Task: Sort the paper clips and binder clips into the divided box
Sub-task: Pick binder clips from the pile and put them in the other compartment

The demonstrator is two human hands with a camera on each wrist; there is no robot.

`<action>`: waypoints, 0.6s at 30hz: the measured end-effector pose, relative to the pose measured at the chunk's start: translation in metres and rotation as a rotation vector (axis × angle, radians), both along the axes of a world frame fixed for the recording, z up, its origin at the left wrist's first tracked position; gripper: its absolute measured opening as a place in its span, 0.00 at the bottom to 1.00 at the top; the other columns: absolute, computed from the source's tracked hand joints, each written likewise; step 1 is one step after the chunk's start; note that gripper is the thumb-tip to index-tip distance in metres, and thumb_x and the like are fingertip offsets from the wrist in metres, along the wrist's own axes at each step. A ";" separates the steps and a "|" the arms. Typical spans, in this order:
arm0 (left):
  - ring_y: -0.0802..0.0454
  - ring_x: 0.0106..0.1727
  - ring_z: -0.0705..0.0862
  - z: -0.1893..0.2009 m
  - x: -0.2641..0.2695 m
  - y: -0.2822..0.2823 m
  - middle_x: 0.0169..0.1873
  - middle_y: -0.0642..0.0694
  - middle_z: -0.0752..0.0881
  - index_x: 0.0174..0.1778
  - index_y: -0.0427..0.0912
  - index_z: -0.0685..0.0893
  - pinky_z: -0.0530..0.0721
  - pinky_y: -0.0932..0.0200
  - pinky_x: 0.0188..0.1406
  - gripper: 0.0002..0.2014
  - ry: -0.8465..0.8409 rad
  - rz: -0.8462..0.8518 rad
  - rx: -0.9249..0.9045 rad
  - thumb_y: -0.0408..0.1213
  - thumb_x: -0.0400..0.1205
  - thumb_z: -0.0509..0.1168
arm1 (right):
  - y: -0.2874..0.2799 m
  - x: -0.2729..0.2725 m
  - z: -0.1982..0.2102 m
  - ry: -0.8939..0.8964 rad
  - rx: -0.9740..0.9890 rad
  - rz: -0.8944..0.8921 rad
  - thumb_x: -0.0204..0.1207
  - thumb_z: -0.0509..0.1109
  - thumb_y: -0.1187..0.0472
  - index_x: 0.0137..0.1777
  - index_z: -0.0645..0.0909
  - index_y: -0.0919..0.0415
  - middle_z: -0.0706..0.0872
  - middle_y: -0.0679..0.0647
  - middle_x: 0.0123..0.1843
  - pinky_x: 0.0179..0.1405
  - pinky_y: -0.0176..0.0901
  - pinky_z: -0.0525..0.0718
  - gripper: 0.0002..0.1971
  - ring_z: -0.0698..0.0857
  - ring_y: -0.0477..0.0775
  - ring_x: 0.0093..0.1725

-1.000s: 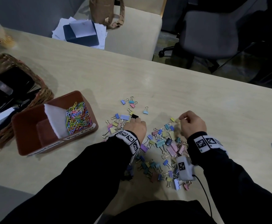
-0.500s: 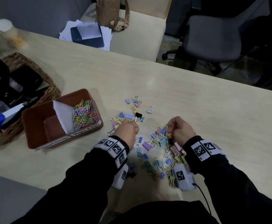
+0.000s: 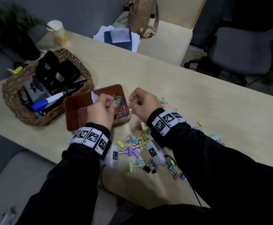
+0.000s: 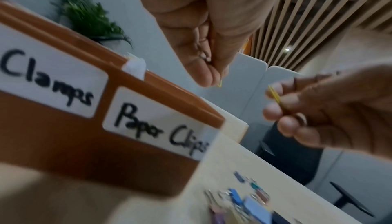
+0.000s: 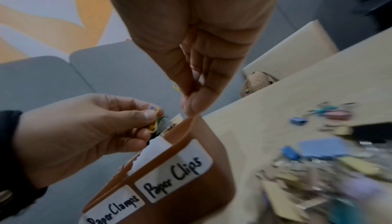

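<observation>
yellow paper clip (image 5: 153, 124), seemingly upright, pinched

Woven wicker basket (image 3: 15, 101), matt table (image 3: 197, 111)

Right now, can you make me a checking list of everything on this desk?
Surface: pale wooden table.
Job's things: brown divided box, paper clips piled in its right part; binder clips loose on table.
Clutter: wicker basket of office tools, paper cup, papers.
Hands: left hand pinches a yellow clip over the box; right hand pinches another yellow clip.
Cables: black wire by right sleeve.
Surroundings: office chair, plant, tan bag.
</observation>
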State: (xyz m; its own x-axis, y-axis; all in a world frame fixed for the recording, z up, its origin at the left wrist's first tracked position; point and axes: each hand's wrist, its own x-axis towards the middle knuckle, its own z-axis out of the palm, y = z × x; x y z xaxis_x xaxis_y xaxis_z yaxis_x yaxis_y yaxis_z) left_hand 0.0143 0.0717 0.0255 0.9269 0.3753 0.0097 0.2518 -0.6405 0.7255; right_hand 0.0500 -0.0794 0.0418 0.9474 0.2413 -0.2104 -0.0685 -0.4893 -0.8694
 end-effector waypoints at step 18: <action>0.48 0.72 0.73 -0.048 -0.033 -0.061 0.74 0.51 0.71 0.74 0.53 0.74 0.75 0.54 0.69 0.22 0.386 -0.636 0.268 0.38 0.83 0.63 | -0.091 -0.076 -0.058 0.108 -0.575 0.202 0.76 0.70 0.63 0.51 0.83 0.49 0.83 0.44 0.50 0.50 0.42 0.84 0.08 0.84 0.48 0.50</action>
